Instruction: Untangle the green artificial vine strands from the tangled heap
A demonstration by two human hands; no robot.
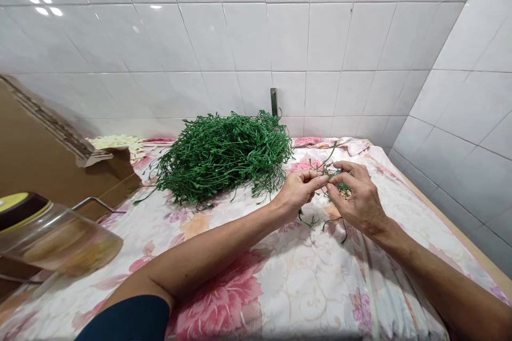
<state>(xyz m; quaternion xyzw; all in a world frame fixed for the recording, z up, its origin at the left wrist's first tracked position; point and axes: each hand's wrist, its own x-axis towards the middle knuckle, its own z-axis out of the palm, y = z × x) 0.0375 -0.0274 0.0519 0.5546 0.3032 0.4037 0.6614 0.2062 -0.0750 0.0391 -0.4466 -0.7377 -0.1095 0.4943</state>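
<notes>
My left hand [299, 189] and my right hand [357, 198] meet at the right of the cloth, thumbs and forefingers pinched together. Between the fingertips is a thin green plastic stem [331, 153], one end of which sticks up above the hands. How each finger grips it is partly hidden. More green stems lie beneath and behind my right hand, and a loose green sprig [307, 219] rests on the cloth just below my fingers. Left of the hands sits a big tangled heap of green plastic stems [228, 159] with small knobby tips.
A floral cloth [224, 287] covers the work surface. At left stand a cardboard box [44, 144] and a clear jar [68, 240] with a yellow-and-brown lid. Small pale pieces [118, 144] lie behind the box. White tiled walls [288, 37] close off the back and right.
</notes>
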